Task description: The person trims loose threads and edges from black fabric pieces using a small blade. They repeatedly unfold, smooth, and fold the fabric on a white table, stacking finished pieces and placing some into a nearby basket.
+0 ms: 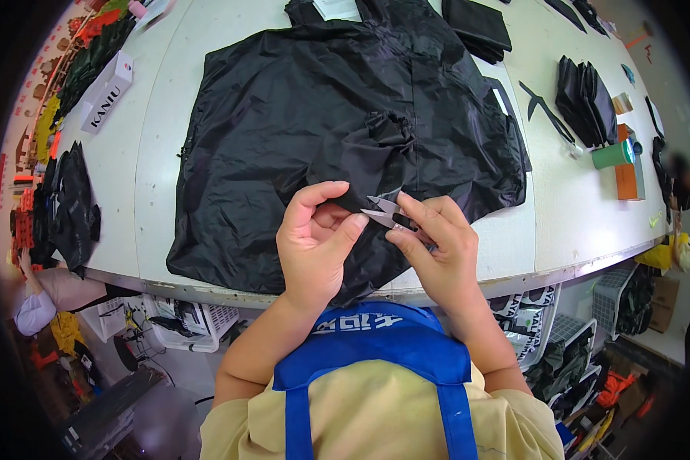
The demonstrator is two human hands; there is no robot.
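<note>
A large black garment (284, 138) of thin, shiny fabric lies spread in front of me, with a gathered, bunched part rising near its middle. My left hand (312, 249) has curled fingers and holds a fold of that fabric, thumb toward the right. In my right hand (446, 239) is a pair of thread snips (383, 212), gripped between thumb and fingers. Their pointed metal blades are parted and aim left, close to my left thumb tip and the fabric fold. Any thread between the blades is too fine to make out.
Large black scissors (546, 109) lie right of the garment, near folded black pieces (585, 100) and a green cylinder (612, 156). A white box (107, 90) stands left. The curved table edge (506, 287) runs before me; baskets (192, 328) sit below. Another person's sleeve (35, 313) shows far left.
</note>
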